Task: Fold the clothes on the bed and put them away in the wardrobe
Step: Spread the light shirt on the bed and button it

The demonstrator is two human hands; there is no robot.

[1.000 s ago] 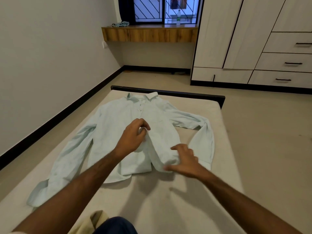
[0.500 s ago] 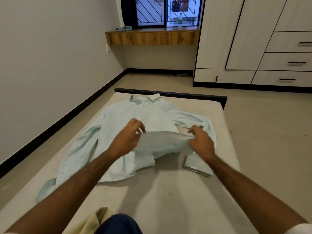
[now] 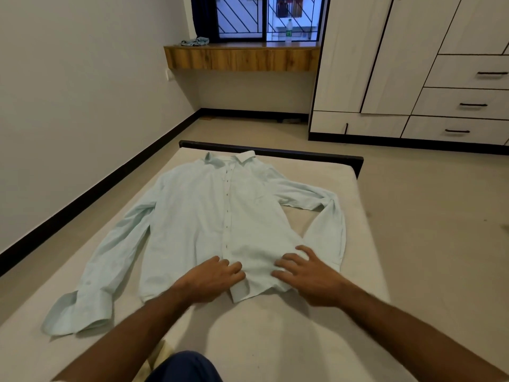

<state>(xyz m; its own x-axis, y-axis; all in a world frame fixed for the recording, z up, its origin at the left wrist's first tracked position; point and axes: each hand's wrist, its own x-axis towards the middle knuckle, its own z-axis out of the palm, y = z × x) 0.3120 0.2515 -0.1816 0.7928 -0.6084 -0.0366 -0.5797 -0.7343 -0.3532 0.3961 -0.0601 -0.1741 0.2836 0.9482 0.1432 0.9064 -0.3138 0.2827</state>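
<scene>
A pale mint long-sleeved shirt (image 3: 209, 213) lies face up on the beige bed (image 3: 275, 332), collar toward the far end, placket closed down the middle. Its left sleeve stretches toward the near left; its right sleeve bends back near the bed's right edge. My left hand (image 3: 213, 279) rests on the hem at the placket, fingers loosely curled on the cloth. My right hand (image 3: 305, 274) lies spread flat on the right front panel near the hem. The wardrobe (image 3: 413, 64), white with closed doors and drawers, stands at the far right.
A dark bed frame (image 3: 275, 153) edges the far end. A wooden ledge (image 3: 242, 57) under the barred window holds a crumpled blue cloth (image 3: 194, 42) and a bottle (image 3: 288, 30). The wall runs along the left; bare floor (image 3: 440, 216) lies between bed and wardrobe.
Both hands had lifted the right front panel; it now lies flat over the shirt, closing the front. The hands came down and press near the hem.
</scene>
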